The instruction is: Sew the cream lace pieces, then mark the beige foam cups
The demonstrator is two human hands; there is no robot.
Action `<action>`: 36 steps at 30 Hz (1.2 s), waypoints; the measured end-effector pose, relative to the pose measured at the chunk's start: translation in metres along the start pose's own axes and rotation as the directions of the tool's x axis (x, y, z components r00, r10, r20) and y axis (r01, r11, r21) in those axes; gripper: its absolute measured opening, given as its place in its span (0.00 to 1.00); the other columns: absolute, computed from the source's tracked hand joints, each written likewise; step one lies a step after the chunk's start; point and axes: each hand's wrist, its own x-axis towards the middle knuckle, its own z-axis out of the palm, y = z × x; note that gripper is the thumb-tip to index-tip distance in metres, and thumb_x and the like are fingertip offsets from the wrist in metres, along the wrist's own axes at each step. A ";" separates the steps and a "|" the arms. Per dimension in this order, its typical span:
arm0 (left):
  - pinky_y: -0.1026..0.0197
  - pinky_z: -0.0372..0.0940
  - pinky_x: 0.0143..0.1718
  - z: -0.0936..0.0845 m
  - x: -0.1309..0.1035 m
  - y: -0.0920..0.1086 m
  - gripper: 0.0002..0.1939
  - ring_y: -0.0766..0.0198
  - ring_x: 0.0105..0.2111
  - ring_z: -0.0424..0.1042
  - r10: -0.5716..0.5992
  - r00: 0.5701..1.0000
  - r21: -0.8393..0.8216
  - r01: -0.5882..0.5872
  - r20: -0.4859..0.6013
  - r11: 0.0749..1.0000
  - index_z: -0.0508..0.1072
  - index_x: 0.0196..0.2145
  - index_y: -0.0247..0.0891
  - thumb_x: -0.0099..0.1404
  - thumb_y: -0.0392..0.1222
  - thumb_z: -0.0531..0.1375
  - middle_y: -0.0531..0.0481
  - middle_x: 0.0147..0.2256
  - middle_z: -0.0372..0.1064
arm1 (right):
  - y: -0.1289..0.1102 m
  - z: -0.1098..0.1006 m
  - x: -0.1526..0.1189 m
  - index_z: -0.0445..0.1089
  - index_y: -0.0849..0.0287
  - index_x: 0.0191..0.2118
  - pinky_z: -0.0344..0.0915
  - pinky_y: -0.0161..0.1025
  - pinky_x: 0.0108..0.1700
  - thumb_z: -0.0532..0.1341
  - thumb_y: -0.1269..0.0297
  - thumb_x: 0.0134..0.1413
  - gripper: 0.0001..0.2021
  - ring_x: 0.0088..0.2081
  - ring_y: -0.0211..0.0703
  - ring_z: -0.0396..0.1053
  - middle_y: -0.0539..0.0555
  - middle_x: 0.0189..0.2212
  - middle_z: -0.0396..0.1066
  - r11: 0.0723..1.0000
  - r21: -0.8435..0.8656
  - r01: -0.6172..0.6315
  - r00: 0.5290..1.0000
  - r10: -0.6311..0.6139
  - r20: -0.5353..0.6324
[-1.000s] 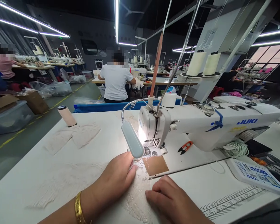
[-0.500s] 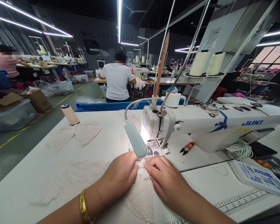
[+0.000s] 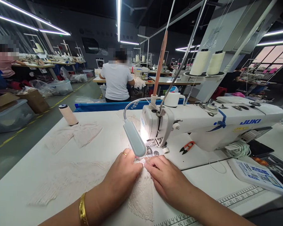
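Observation:
Both hands meet in front of the needle area of a white sewing machine (image 3: 191, 122). My left hand (image 3: 124, 171) pinches the upper left edge of a cream lace piece (image 3: 141, 197), thumb pointing right. Opposite it, my right hand (image 3: 166, 172) has its fingers closed on the lace's right edge. The lace hangs down between my wrists, flat on the table (image 3: 89, 188). A grey lamp head (image 3: 135, 138) lights the spot and hides the needle and part of my left fingertips.
More lace pieces (image 3: 70, 179) lie left, below a thread cone (image 3: 68, 115). Orange-handled thread snips (image 3: 187, 147) rest beneath the machine arm. Right are coiled cord (image 3: 238, 149), a white box (image 3: 259, 177) and a printed ruler scale (image 3: 242, 196). A person in white (image 3: 117, 80) sits ahead.
The view has shifted slightly, moving the scene a little left. My left hand has turned so its ring shows, and its thumb has come nearer my right fingers. Both hands still hold the lace.

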 end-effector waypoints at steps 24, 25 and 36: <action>0.39 0.71 0.45 0.002 0.009 -0.006 0.12 0.41 0.50 0.74 -0.018 0.983 0.008 0.017 0.182 1.000 0.76 0.45 0.37 0.76 0.37 0.52 0.40 0.49 0.76 | 0.012 0.010 -0.004 0.71 0.60 0.46 0.61 0.43 0.38 0.52 0.83 0.54 0.19 0.37 0.48 0.57 0.54 0.35 0.66 0.999 0.025 0.034 0.996 -0.032 -0.083; 0.39 0.71 0.45 0.003 0.010 -0.006 0.12 0.41 0.50 0.75 -0.018 0.985 0.006 0.018 0.171 1.000 0.76 0.46 0.37 0.76 0.37 0.52 0.39 0.49 0.76 | 0.012 0.010 -0.004 0.71 0.60 0.46 0.61 0.43 0.38 0.52 0.84 0.54 0.19 0.37 0.48 0.57 0.54 0.35 0.65 0.999 0.027 0.018 0.997 -0.016 -0.073; 0.48 0.71 0.46 0.005 0.010 -0.009 0.08 0.50 0.45 0.76 -0.009 1.000 -0.086 0.010 0.013 0.996 0.73 0.44 0.41 0.74 0.36 0.54 0.45 0.42 0.77 | 0.014 0.013 -0.006 0.69 0.59 0.47 0.63 0.45 0.38 0.53 0.84 0.53 0.20 0.37 0.49 0.59 0.55 0.36 0.66 1.000 0.023 -0.015 0.998 0.016 -0.056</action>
